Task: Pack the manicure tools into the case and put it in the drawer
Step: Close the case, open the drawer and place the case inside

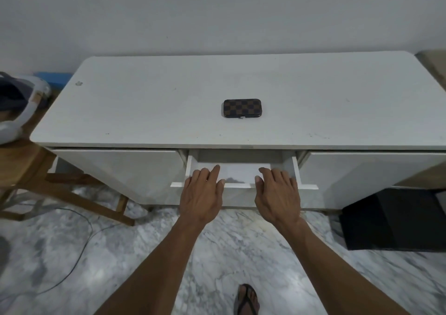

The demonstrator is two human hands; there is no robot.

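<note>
A closed manicure case point(239, 107) with a brown and black checked cover lies flat on top of the white cabinet point(144, 112), near its middle. Below it the middle drawer point(306, 186) stands pulled out a short way, and its white inside looks bare. My left hand point(202, 194) rests over the drawer's front edge at the left, fingers fairly straight and reaching inward. My right hand point(277, 194) lies over the same edge at the right, fingers relaxed. Neither hand holds anything. No loose manicure tools are in sight.
A wooden stool point(48, 182) with a white and grey headset point(19, 107) on it stands at the left. A black box point(395, 220) sits on the marble floor at the right. A thin cable point(79, 254) runs across the floor. A sandalled foot point(246, 300) shows below.
</note>
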